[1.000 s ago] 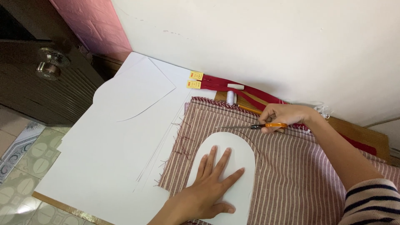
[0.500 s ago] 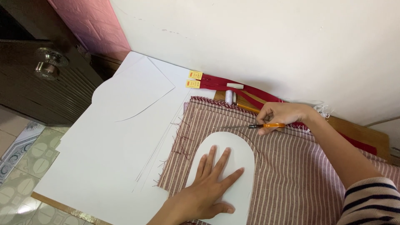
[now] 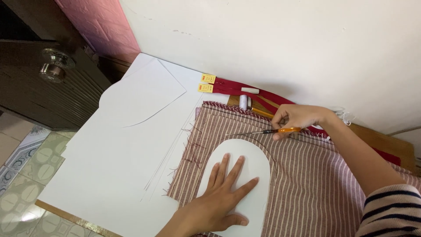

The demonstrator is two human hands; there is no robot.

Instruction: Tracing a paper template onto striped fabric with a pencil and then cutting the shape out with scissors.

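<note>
We judge the white paper template (image 3: 245, 175) light and fairly stiff, apt to slide on the soft, limp striped cloth (image 3: 307, 175), so it is best pinned flat from above rather than gripped at an edge. Our left hand (image 3: 219, 193) does so, fingers released and spread across it. The template is tall with a rounded top and lies on the maroon-and-cream cloth on the counter (image 3: 386, 140). Our right hand (image 3: 298, 118) grasps an orange-handled pointed tool (image 3: 267, 131), its thin metal tip lying just above the template's curve.

Left hand (image 3: 221, 193) flat, right hand (image 3: 294, 120) pinched
</note>
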